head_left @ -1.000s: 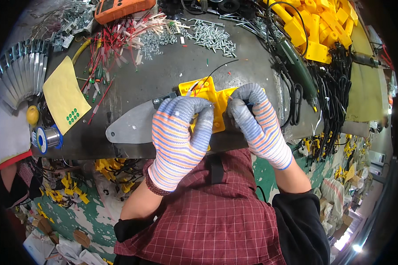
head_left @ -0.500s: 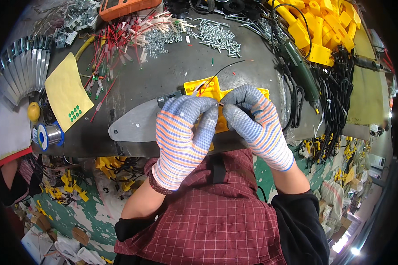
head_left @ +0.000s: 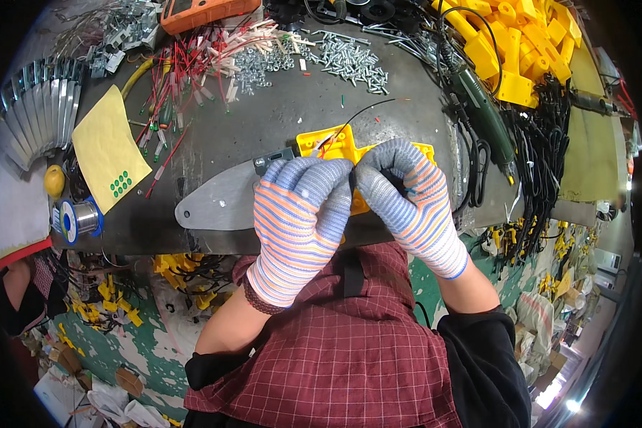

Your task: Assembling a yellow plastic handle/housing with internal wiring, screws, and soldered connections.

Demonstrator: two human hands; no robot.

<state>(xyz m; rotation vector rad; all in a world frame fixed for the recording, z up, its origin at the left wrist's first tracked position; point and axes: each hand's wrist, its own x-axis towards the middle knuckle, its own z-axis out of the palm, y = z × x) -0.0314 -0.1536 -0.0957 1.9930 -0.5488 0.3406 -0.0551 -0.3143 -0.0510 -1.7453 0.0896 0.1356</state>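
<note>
My left hand point(head_left: 303, 203) and my right hand point(head_left: 406, 200), both in striped knit gloves, meet fingertip to fingertip over a yellow plastic shell point(head_left: 327, 140). The fingers of each are pinched closed, and whatever lies between them is too small and covered to make out. From the shell a black wire point(head_left: 364, 110) curves up to the right, with short red and white wires point(head_left: 325, 145) near its base. A grey metal blade point(head_left: 217, 200) lies left of the shell, its dark mount point(head_left: 272, 158) reaching toward it. My gloves cover the shell's middle.
Small screws point(head_left: 349, 63) and red wires point(head_left: 171, 85) lie at the back. A green electric screwdriver point(head_left: 486, 118), black cables point(head_left: 538, 157) and yellow shells point(head_left: 524, 43) are at right. Solder spool point(head_left: 82, 217), yellow card point(head_left: 110, 150) and metal blades point(head_left: 39, 107) are at left.
My fingertips have drawn closer together, covering the small gap where a thin dark bit showed. My right hand has shifted slightly left. The black wire's free end has moved slightly.
</note>
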